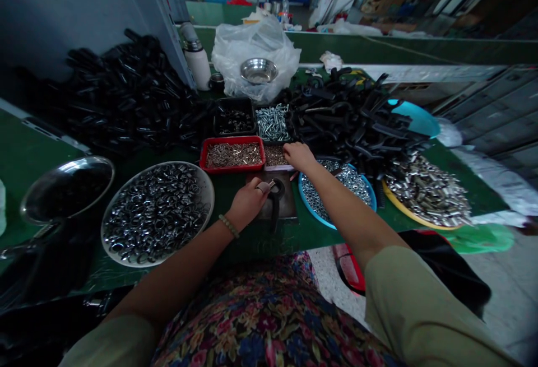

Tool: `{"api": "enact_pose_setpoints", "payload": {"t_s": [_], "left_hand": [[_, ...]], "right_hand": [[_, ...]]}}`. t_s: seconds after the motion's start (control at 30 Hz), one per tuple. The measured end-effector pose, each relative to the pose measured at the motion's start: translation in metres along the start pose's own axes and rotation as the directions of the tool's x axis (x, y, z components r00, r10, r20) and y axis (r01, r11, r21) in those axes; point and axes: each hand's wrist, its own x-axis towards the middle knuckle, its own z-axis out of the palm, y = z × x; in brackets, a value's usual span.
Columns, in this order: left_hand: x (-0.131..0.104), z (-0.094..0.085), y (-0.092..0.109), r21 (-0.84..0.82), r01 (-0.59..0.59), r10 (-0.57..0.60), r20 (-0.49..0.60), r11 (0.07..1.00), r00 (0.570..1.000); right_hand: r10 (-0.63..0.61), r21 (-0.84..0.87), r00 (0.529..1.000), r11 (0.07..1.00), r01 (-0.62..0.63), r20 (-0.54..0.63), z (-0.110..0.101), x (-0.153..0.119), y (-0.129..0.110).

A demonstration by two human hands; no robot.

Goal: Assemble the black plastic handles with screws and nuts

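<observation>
My left hand (247, 203), with a beaded bracelet at the wrist, is closed on a small shiny metal part (272, 183). That part is at the ring-shaped top of a black hooked piece (276, 210), which lies on a dark metal plate (289, 208). My right hand (299, 156) reaches into a small pale tray of tiny brass-coloured pieces (274, 157). Its fingers are pinched together at the tray's right side, and whatever is between them is hidden. Left of that tray stands a red tray (203, 157) of small metal pins.
Black parts are heaped at left (138, 92) and right (348, 115). A bowl of metal rings (157, 213), a blue basin of nuts (313, 204) and a yellow basin of metal sleeves (432, 193) flank the plate. Behind are a tray of screws (272, 122) and a thermos (197, 64).
</observation>
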Motion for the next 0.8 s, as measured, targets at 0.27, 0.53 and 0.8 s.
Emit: {"api": "enact_pose_setpoints", "payload": {"t_s": [0.27,0.53,0.8], "left_hand": [[-0.001,-0.002,0.002,0.084,-0.06,0.055,0.051,0.995,0.997],[-0.004,-0.006,0.004,0.081,-0.074,0.066,0.098,0.994,0.993],[-0.019,-0.003,0.001,-0.007,-0.06,0.06,0.05,0.998,0.997]], "right_hand": [[0.019,0.145,0.999,0.989,-0.015,-0.027,0.001,0.006,0.007],[-0.016,0.53,0.994,0.845,0.07,-0.106,0.002,-0.048,-0.011],[-0.045,0.588,0.994,0.803,0.094,-0.097,0.015,-0.076,-0.035]]}}
